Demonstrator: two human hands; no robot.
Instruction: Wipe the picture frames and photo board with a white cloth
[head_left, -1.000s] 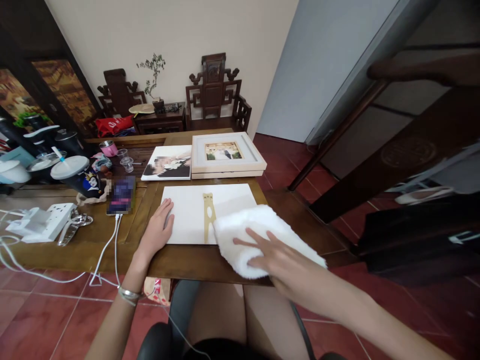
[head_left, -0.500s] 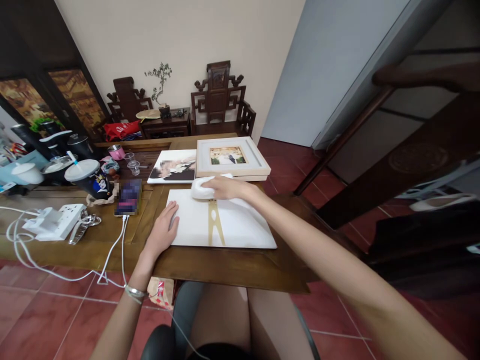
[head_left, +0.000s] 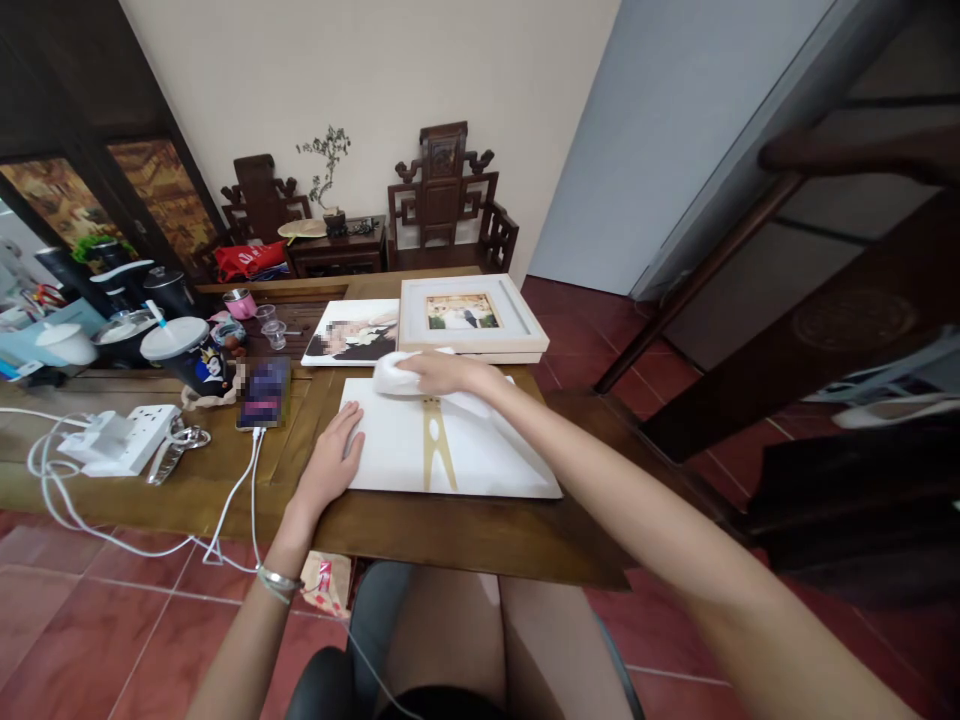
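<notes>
A white rectangular panel [head_left: 382, 450] lies flat on the wooden table before me; a tan A-shaped piece [head_left: 437, 455], like a frame's stand leg, is on it. My right hand [head_left: 442, 372] presses a folded white cloth [head_left: 394, 377] on the panel's far edge, its fingers closed over it; cloth or tissue, I cannot tell which. At the panel's left edge rests my left hand [head_left: 335, 455], fingers stretched out and holding nothing. Just beyond the panel lie a white photo panel [head_left: 352, 330] and a light wooden picture frame [head_left: 517, 315].
To the left are a phone [head_left: 262, 393] on a charging cable, a white power strip [head_left: 127, 440], a dark cup with a straw [head_left: 187, 350] and small clear cups [head_left: 274, 330]. Dark carved chairs [head_left: 442, 190] stand behind. A dark wooden chair frame [head_left: 735, 320] rises at right.
My right hand has slid the white cloth slightly left along the panel's far edge. My left hand stays at the panel's left edge. The whole view has shifted a little.
</notes>
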